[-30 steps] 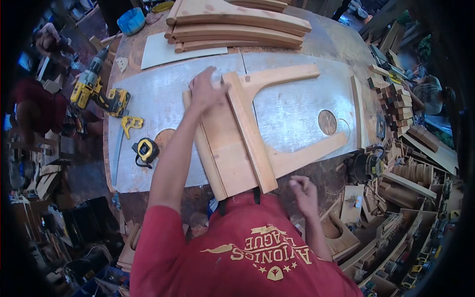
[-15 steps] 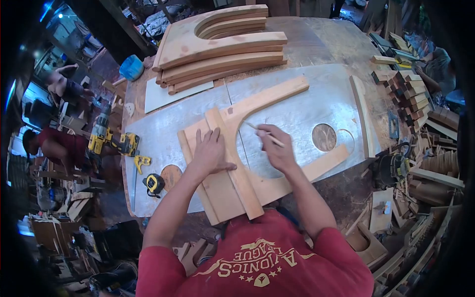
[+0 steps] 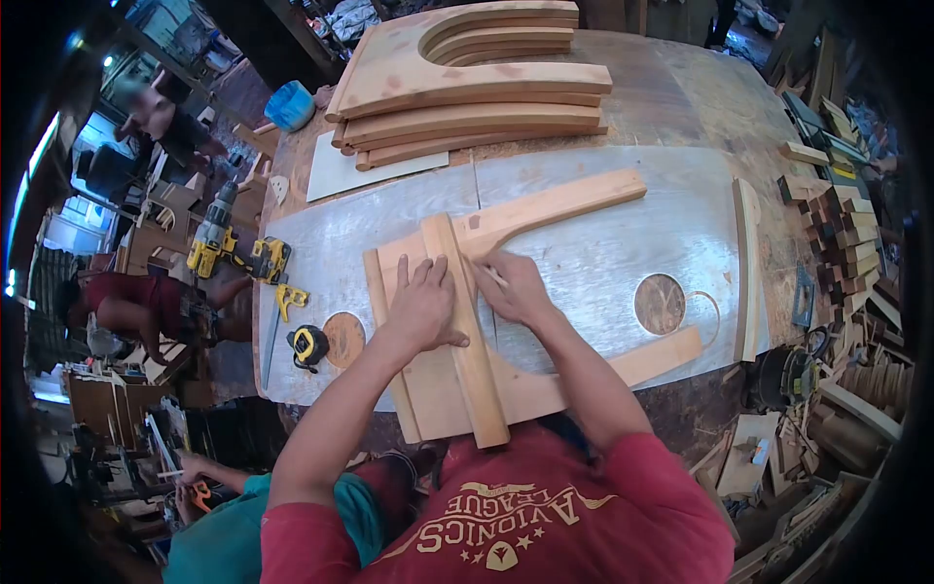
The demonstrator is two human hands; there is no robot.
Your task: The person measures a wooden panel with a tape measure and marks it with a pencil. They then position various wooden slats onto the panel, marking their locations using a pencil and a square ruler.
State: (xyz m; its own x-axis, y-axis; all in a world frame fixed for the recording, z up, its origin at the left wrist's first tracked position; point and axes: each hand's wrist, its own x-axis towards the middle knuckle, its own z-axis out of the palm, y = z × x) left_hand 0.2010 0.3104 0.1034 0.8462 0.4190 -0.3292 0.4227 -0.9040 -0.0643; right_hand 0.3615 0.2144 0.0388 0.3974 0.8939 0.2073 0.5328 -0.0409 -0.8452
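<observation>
My left hand (image 3: 423, 304) lies with fingers spread over a straight wooden strip (image 3: 465, 341) and the U-shaped wooden panel (image 3: 438, 394) under it. The strip rests across the panel's solid end, between its edge and the curved cutout. My right hand (image 3: 518, 290) is closed on a pencil (image 3: 495, 276), only partly visible, beside the strip's right edge near the inner curve. The pencil's tip is hidden by the strip and fingers. One arm of the panel (image 3: 574, 198) points up and right; the other (image 3: 652, 360) passes beyond my right forearm.
Stacked U-shaped panels (image 3: 477, 97) stand at the back. Left are a cordless drill (image 3: 216, 234), a yellow-handled saw (image 3: 289, 300) and a tape measure (image 3: 307, 346). Wood blocks (image 3: 842, 234) are piled right. A person in teal (image 3: 268, 530) is close at lower left; another (image 3: 136, 302) bends farther left.
My right hand has moved left with the pencil, from the cutout's curve to the strip's edge. My left hand stays on the strip. A teal-clad person has appeared at lower left as the view shifted.
</observation>
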